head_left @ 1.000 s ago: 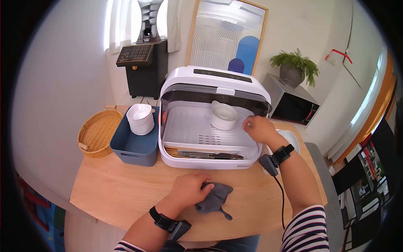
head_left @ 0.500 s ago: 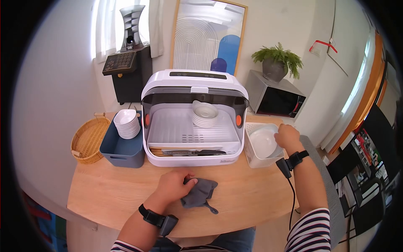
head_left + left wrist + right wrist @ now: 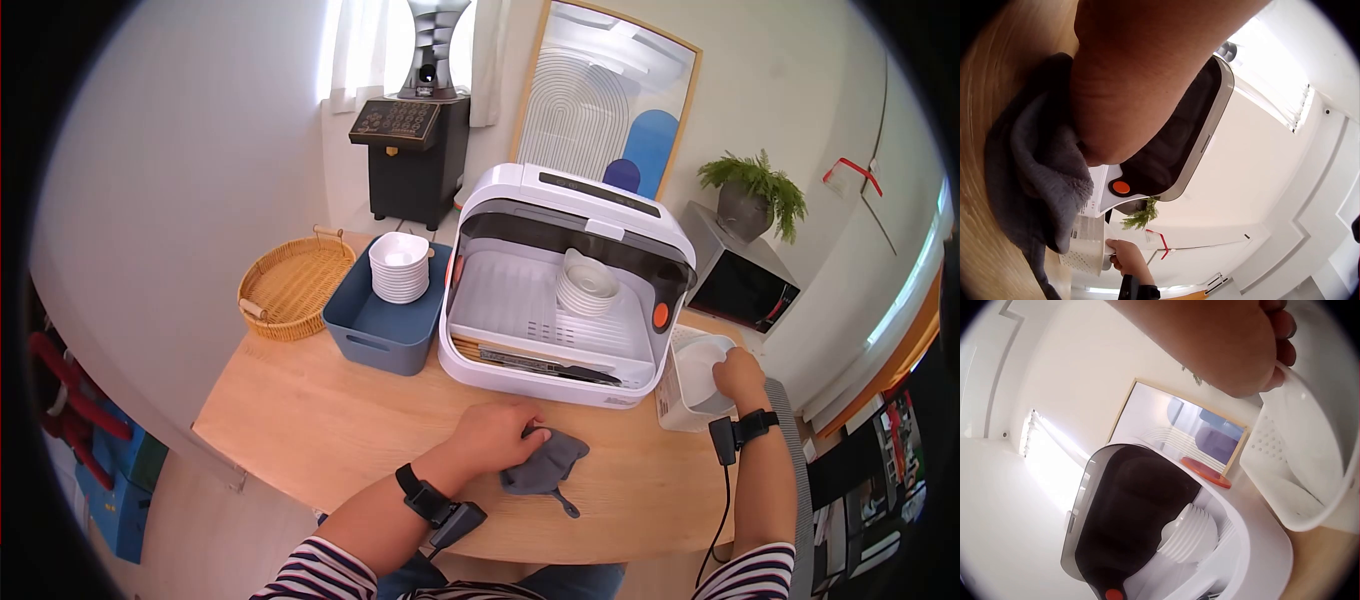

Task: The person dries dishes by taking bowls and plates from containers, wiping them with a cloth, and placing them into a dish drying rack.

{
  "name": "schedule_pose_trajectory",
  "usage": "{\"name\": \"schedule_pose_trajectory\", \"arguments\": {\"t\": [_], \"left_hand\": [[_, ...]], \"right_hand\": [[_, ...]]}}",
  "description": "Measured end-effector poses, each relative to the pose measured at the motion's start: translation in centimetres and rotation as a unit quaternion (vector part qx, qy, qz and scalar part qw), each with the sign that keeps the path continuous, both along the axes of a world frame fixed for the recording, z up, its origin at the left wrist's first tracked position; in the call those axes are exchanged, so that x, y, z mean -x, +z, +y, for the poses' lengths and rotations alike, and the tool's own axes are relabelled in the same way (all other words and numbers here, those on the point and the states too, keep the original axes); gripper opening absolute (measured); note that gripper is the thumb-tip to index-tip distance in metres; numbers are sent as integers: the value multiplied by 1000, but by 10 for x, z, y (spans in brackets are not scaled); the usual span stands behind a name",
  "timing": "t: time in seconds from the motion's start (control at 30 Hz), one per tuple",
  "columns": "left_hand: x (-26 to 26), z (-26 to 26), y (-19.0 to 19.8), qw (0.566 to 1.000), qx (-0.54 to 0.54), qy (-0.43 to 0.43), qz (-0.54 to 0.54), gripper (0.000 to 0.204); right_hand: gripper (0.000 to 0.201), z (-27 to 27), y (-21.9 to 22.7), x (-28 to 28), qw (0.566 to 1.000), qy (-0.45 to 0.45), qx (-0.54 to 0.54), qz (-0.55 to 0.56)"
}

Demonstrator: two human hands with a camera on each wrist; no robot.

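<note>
In the head view my left hand (image 3: pixel 500 437) pinches the edge of a grey cloth (image 3: pixel 545 463) lying on the table; the left wrist view shows the cloth (image 3: pixel 1035 169) folded up beside the hand. At the right, my right hand (image 3: pixel 740 377) reaches over a white perforated basket (image 3: pixel 684 415). Its fingers curl at the rim of a white dish (image 3: pixel 702 372) inside, also visible in the right wrist view (image 3: pixel 1307 425). A stack of small white dishes (image 3: pixel 588 290) sits in the open white machine (image 3: pixel 540 382).
Left of the machine stands a blue bin (image 3: pixel 385 352) holding stacked white bowls (image 3: pixel 400 270). Farther left is a round wicker tray (image 3: pixel 300 285). Chopsticks and a dark-handled utensil (image 3: pixel 590 375) lie in the machine's front compartment. A microwave (image 3: pixel 740 285) with a potted plant (image 3: pixel 746 205) stands behind the basket.
My right hand has moved from beside the dishes in the machine rightward to the dish in the basket. My left hand has stayed at the cloth. The head view has shifted.
</note>
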State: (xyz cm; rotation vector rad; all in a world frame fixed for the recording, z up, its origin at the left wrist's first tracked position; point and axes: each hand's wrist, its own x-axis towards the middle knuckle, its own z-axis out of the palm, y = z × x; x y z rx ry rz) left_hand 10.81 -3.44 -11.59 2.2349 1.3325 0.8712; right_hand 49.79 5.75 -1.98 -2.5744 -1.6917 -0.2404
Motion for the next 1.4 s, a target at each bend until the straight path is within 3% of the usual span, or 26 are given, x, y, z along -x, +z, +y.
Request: {"name": "schedule_pose_trajectory", "arguments": {"t": [0.07, 0.2, 0.27, 0.3, 0.33, 0.37, 0.4, 0.43, 0.5, 0.53, 0.6, 0.63, 0.67, 0.73, 0.83, 0.9, 0.93, 1.0, 1.03, 1.07, 1.13, 1.17, 1.2, 1.27, 1.4], "left_hand": [[-1, 0, -1, 1000, -1, 1, -5, 28], [-1, -2, 2, 1000, 12, 10, -16, 27], [-1, -4, 3, 999, 6, 17, -44, 27], [-1, -3, 5, 997, -3, 25, -71, 26], [0, -2, 8, 997, -6, 24, -73, 26], [0, -2, 12, 987, 28, 25, -157, 30], [0, -1, 12, 968, 64, 25, -240, 33], [0, 1, 8, 969, 67, 18, -238, 33], [3, 7, -4, 851, 223, -88, -466, 46], [3, 8, -3, 852, 229, -95, -461, 46], [6, 10, 3, 708, 344, -240, -568, 60], [10, 15, -5, 683, 368, -285, -563, 68], [6, 4, 9, 680, 383, -233, -579, 72], [10, 6, 12, 655, 402, -216, -602, 72], [22, 14, 18, 666, 334, -167, -646, 67], [32, 18, 24, 672, 291, -141, -667, 65], [37, 20, 28, 677, 250, -123, -681, 64], [42, 20, 34, 676, 231, -91, -694, 62], [44, 22, 33, 667, 218, -80, -708, 61], [46, 23, 32, 658, 204, -70, -721, 61], [45, 23, 29, 670, 198, -49, -714, 61], [44, 24, 27, 672, 198, -46, -712, 61], [42, 25, 27, 673, 200, -48, -710, 62], [38, 22, 28, 691, 198, -38, -694, 62], [29, 20, 25, 745, 178, -11, -643, 67]], "right_hand": [[35, -3, -1, -2, 998, 43, -39, 10], [34, -18, 16, -8, 996, 28, -79, 10], [30, -34, 31, -14, 979, 33, -200, 25], [30, -43, 36, -15, 979, 33, -202, 23], [29, -53, 38, -14, 952, 74, -279, 102], [27, -61, 40, -11, 912, 114, -350, 180], [27, -70, 41, -2, 913, 111, -351, 179], [26, -82, 39, 17, 891, 161, -348, 245], [25, -99, 23, 60, 837, 239, -324, 370], [25, -102, 11, 83, 807, 271, -304, 428], [27, -105, -15, 121, 789, 290, -200, 503], [28, -106, -25, 137, 800, 305, -155, 492], [29, -103, -31, 152, 819, 337, -123, 448], [35, -95, -48, 184, 778, 360, -154, 492], [43, -90, -43, 190, 746, 312, -83, 582], [55, -86, -41, 189, 780, 379, -118, 483], [55, -88, -43, 191, 775, 384, -112, 489], [64, -99, -55, 196, 817, 501, -71, 278], [69, -105, -65, 199, 808, 524, -44, 265], [69, -109, -76, 202, 802, 528, -42, 277], [68, -115, -89, 208, 810, 558, -28, 178], [65, -119, -86, 211, 835, 530, 11, 148], [65, -117, -84, 211, 835, 527, 9, 155], [57, -111, -77, 207, 810, 520, 119, 242], [48, -104, -45, 180, 807, 496, 90, 308]]}}
